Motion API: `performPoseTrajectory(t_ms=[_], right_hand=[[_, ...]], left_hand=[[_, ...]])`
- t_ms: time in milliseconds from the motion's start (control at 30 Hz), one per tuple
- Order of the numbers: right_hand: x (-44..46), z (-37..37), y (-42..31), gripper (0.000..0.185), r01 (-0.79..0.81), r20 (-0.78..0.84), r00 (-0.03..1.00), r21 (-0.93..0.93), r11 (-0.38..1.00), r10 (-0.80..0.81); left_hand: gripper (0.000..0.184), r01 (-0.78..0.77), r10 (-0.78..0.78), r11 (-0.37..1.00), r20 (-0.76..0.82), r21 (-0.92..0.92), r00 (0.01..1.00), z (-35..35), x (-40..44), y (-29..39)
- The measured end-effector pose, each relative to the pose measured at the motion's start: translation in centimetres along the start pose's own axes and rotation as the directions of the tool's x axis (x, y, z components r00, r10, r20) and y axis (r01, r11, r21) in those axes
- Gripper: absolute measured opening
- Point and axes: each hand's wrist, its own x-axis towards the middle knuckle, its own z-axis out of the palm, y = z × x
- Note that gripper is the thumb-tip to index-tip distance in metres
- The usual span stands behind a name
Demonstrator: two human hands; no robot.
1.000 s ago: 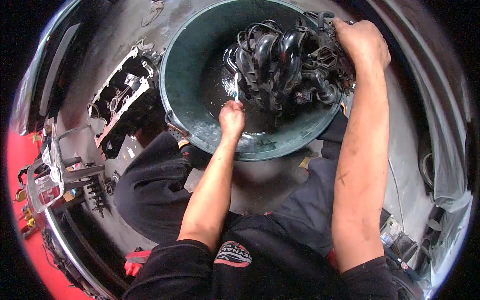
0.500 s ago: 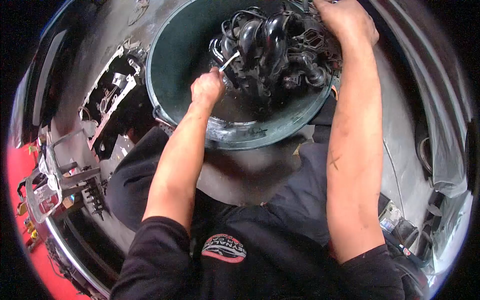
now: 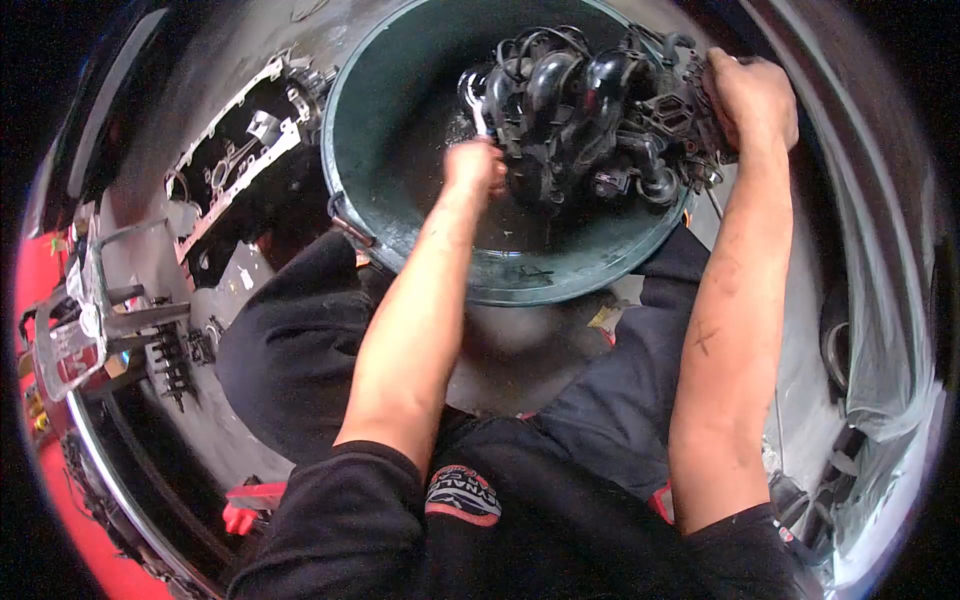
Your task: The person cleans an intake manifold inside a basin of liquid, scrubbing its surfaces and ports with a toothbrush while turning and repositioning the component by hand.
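Note:
A black intake manifold [image 3: 550, 110] with curved runners lies in a large dark green tub [image 3: 385, 150], its right end at the tub's rim. My left hand [image 3: 474, 167] is closed round a slim tool with a white neck, which looks like a brush [image 3: 480, 120]. The brush's tip is against or close beside the manifold's left runner; its bristles cannot be made out. My right hand [image 3: 755, 100] grips the manifold's right end, with the fingers partly hidden behind it. Wet, shiny patches show on the runners, and dark liquid lies in the tub's bottom.
An engine block [image 3: 235, 165] with an exposed piston lies on the floor left of the tub. Farther left are a metal frame [image 3: 85, 310] and a crankshaft-like part [image 3: 170, 350]. Clear plastic sheeting [image 3: 890, 340] hangs along the right. My legs flank the tub.
The view has shifted, so the tub and manifold sit farther right and lower. My left hand and the brush have moved slightly along the left runner. My right hand keeps its hold.

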Motion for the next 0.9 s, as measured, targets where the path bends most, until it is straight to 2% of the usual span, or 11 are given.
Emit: performPoseTrajectory(t_ms=[67, 100, 167, 267, 367, 400, 467, 567, 633, 800, 900], right_hand=[[0.2, -0.7, -0.7, 0.060, -0.058, 0.109, 0.992, 0.000, 0.998, 0.058], [-0.3, -1.1, -1.1, 0.060, -0.050, 0.084, 0.995, -0.006, 0.999, 0.051], [-0.3, -0.9, -1.3, 0.060, -0.064, 0.043, 0.997, -0.013, 0.998, 0.064], [-0.2, -0.4, -0.8, 0.061, -0.004, 0.004, 1.000, -0.084, 0.996, 0.004], [-0.3, -0.1, -0.9, 0.062, -0.006, -0.019, 1.000, -0.114, 0.993, 0.004], [-0.1, 0.2, -0.7, 0.064, -0.033, -0.077, 0.997, -0.134, 0.990, 0.022], [-0.2, 0.5, -0.6, 0.065, -0.036, -0.114, 0.993, -0.166, 0.986, 0.017], [-0.9, 0.4, -1.9, 0.065, -0.066, -0.132, 0.991, -0.205, 0.976, 0.039], [-0.6, 0.5, -2.0, 0.066, -0.071, -0.138, 0.990, -0.203, 0.977, 0.043], [-0.7, 0.9, -3.0, 0.068, -0.146, -0.191, 0.978, -0.307, 0.941, 0.089], [-0.9, 0.9, -2.9, 0.067, -0.077, -0.182, 0.983, -0.301, 0.951, 0.022]], left_hand=[[0.029, 0.053, -0.049, 0.997, 0.064, -0.064, 0.997, 2.3, -0.3, -3.6], [0.027, 0.043, -0.037, 0.996, 0.082, -0.072, 0.996, 3.0, -1.7, -5.6], [0.032, 0.299, -0.282, 0.910, 0.098, -0.289, 0.954, 2.7, -6.9, -6.8], [0.033, 0.306, -0.273, 0.875, 0.140, -0.374, 0.952, 1.7, -5.1, -8.6], [0.037, 0.186, -0.136, 0.859, 0.139, -0.476, 0.981, 3.4, -4.1, -5.9], [0.038, 0.180, -0.151, 0.891, 0.103, -0.416, 0.983, 3.6, -3.3, -5.6], [0.035, -0.039, 0.027, 0.974, -0.055, -0.223, 0.998, 4.9, -0.4, -8.6], [0.033, -0.290, 0.276, 0.957, -0.288, -0.008, 0.917, 6.3, -0.1, -10.4], [0.032, -0.070, 0.046, 0.992, -0.205, -0.110, 0.978, 5.7, -1.6, -8.7], [0.031, -0.197, 0.206, 0.978, -0.238, 0.062, 0.949, 2.8, -2.3, -3.4], [0.030, -0.183, 0.195, 0.980, -0.224, 0.077, 0.955, 2.9, -1.9, -3.8]])
